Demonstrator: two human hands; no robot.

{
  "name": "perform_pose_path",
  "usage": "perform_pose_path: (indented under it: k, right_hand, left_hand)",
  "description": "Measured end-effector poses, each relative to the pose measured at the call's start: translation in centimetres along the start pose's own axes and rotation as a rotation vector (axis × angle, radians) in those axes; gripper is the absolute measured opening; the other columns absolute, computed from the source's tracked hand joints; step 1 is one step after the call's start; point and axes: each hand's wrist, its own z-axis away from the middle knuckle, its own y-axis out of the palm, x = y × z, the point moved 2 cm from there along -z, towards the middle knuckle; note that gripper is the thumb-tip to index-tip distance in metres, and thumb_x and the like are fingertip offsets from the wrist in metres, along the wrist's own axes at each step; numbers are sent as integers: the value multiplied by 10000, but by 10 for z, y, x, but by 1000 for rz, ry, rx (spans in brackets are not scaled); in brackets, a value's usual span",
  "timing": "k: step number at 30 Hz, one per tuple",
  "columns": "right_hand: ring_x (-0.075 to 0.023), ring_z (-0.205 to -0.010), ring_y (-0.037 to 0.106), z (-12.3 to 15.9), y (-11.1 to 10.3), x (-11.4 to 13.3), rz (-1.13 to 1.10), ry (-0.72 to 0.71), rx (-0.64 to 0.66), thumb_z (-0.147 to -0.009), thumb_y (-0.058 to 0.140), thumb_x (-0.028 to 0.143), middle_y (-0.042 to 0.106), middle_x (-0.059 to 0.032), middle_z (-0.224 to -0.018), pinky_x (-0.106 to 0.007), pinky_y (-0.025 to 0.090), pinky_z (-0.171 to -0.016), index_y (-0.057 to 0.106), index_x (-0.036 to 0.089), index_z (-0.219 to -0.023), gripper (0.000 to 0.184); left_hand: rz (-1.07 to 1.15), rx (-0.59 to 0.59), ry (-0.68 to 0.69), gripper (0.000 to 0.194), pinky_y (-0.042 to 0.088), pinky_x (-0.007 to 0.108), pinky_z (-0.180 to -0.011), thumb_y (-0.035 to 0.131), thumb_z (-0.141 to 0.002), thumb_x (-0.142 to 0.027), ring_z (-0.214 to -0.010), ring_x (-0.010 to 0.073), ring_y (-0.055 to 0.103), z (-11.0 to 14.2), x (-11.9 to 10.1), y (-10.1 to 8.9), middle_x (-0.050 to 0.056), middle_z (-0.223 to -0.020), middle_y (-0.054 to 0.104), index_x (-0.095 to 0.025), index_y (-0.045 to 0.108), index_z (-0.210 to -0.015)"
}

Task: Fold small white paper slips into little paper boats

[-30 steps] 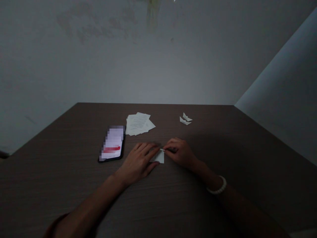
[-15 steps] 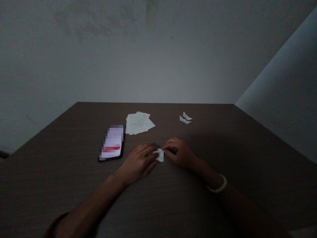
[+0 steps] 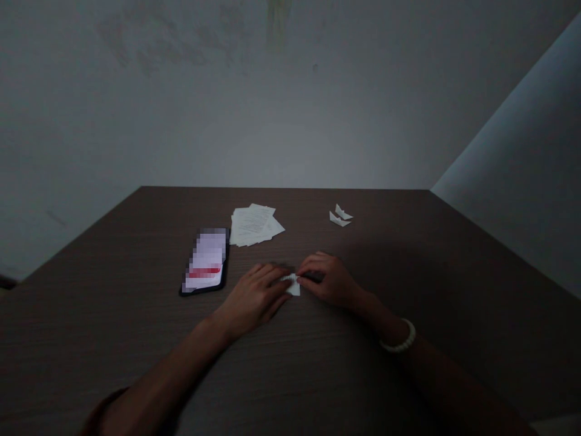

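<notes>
A small folded piece of white paper [image 3: 294, 287] lies on the table between my hands, partly hidden under fingers. My left hand [image 3: 256, 297] rests over its left part, fingers stretched out and slightly apart, pressing it down. At the paper's upper right corner, my right hand [image 3: 329, 280] has thumb and index finger pinched together on the edge. A pale beaded bracelet [image 3: 402, 342] circles my right wrist.
Left of my hands lies a phone [image 3: 206, 260] with its lit screen blurred out. Behind it is a loose stack of printed paper sheets [image 3: 254, 225]. Two small paper boats [image 3: 340, 217] sit farther back to the right. The brown table [image 3: 318, 375] reaches a grey wall.
The paper shows less of its surface than a second ago, and its visible part is shorter. My left index finger and thumb have drawn closer together over it. My right hand has barely moved.
</notes>
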Motion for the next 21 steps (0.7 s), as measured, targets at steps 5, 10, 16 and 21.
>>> perform_pose_path:
  k: [5,10,16,21]
  right_hand:
    - [-170,-806,609,0,-2,4,10,-19,21,-808,697,191,716,-35,-878,-314,451,-777,721,199,-904,99]
    - [-176,-802,595,0,-2,4,32,-10,25,-813,693,205,705,-41,-868,-316,453,-770,725,203,-903,95]
    - [-172,-811,591,1,0,1,35,-14,37,-824,695,222,706,-37,-877,-314,446,-770,728,202,-901,86]
    - [-167,-805,593,1,0,2,46,-19,42,-830,689,224,701,-38,-878,-315,441,-774,724,194,-884,71]
  left_hand:
    - [-13,2,6,236,461,425,-883,488,-978,-272,-1080,263,565,0,-1,0,97,-1190,639,-171,636,-1131]
    - [-4,2,-2,230,463,422,-884,488,-977,-268,-1072,261,572,0,-1,1,96,-1165,650,-175,647,-1115]
    - [12,8,9,216,468,406,-882,486,-976,-238,-1075,248,581,-1,-2,2,98,-1156,649,-168,647,-1102]
    - [9,12,18,202,468,401,-875,501,-969,-235,-1063,243,583,0,-1,4,87,-1147,653,-172,639,-1103]
